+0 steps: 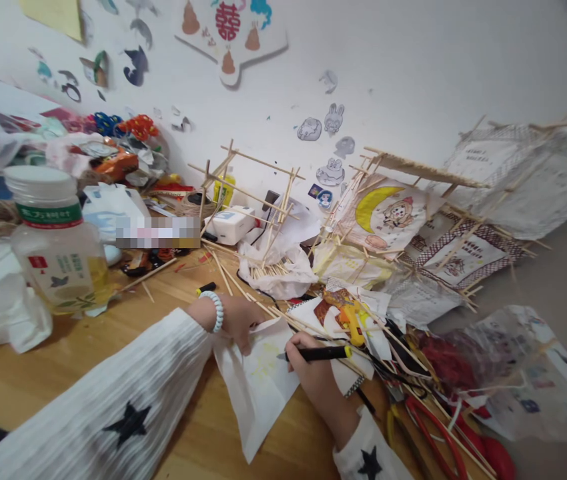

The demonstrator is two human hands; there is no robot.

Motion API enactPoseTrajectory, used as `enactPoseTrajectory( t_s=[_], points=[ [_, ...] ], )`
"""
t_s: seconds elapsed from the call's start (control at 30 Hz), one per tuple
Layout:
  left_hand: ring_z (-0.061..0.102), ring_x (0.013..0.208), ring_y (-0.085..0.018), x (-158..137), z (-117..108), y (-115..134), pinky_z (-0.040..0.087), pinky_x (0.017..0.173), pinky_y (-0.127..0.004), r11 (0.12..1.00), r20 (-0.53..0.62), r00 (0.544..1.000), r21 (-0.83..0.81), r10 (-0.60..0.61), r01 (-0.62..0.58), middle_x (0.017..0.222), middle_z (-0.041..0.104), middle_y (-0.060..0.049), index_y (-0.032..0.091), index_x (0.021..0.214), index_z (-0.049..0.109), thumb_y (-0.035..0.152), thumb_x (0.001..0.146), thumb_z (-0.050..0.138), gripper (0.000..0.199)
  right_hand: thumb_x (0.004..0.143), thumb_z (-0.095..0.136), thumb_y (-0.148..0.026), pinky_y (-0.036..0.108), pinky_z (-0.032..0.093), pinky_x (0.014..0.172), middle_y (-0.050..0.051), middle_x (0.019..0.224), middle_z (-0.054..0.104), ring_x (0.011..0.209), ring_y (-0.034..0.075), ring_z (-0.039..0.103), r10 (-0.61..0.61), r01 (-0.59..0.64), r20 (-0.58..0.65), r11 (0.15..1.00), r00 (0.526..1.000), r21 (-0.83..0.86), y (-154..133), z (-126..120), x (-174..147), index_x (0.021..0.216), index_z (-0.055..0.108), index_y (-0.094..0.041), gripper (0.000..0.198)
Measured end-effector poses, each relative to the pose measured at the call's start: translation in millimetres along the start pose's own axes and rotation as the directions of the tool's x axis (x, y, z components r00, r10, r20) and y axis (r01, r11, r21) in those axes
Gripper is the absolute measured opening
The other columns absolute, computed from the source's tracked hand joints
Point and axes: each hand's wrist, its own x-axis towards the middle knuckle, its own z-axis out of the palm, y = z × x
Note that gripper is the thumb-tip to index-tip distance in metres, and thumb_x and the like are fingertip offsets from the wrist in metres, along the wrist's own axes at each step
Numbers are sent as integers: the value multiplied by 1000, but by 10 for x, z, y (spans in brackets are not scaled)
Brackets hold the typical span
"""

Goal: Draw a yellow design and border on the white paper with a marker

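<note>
My right hand (pixel 311 367) is closed around a black marker pen (pixel 321 353) with a yellow end. The pen's tip is at a sheet of white paper (pixel 263 393), beside faint yellow marks. At the sheet's upper left edge, my left hand (pixel 236 320) grips the paper, thumb on top; its other fingers are partly hidden. A pale beaded bracelet circles that wrist. Just beyond the left hand lies a black pen cap (pixel 207 289) with a yellow end. Thin wooden sticks (pixel 228 273) run behind both hands.
A drink bottle (pixel 56 247) stands at the left. A stick frame (pixel 251 187) and paper lanterns with drawings (pixel 388 210) stand along the wall. At right lie red-handled scissors (pixel 433 433), paper scraps and plastic bags (pixel 528 373). A bag of short sticks (pixel 278 270) sits mid-table.
</note>
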Motion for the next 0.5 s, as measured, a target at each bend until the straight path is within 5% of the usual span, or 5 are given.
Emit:
enactPoseTrajectory(
  t_s=[0.5],
  points=[
    [61, 80, -20, 3, 14, -15, 42, 68, -23, 1000, -19, 1000, 11, 17, -17, 95, 70, -8, 15, 101, 66, 22, 62, 73, 40, 74, 41, -27, 24, 35, 53, -5, 48, 46, 49, 13, 46, -17, 17, 7, 1000, 1000, 20, 23, 5, 0, 59, 45, -20, 17]
  ],
)
